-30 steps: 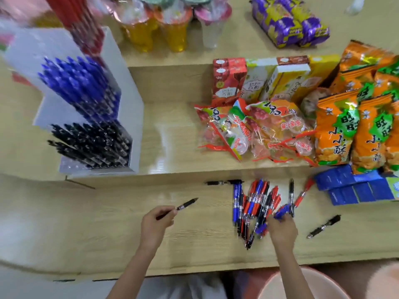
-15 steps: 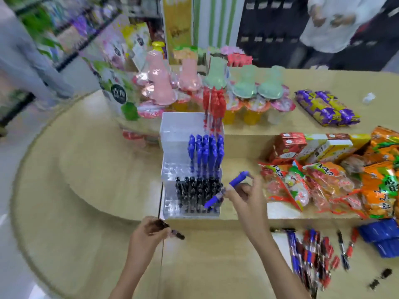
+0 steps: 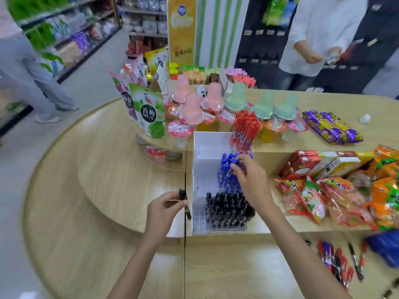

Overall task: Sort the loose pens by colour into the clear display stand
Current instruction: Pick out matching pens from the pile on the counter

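Clear stepped stand (image 3: 207, 143); your right hand (image 3: 248, 178) pinches a slim blue pen (image 3: 235, 163), left hand (image 3: 164, 209) grips a black pen (image 3: 182, 194).

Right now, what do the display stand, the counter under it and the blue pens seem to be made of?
Display stand: clear rigid plastic, probably acrylic, glossy; its walls read see-through to milky with glare. Counter: pale wood-grain surface, likely laminate, satin; even grain and soft reflections. Blue pens: opaque moulded plastic, slightly shiny.
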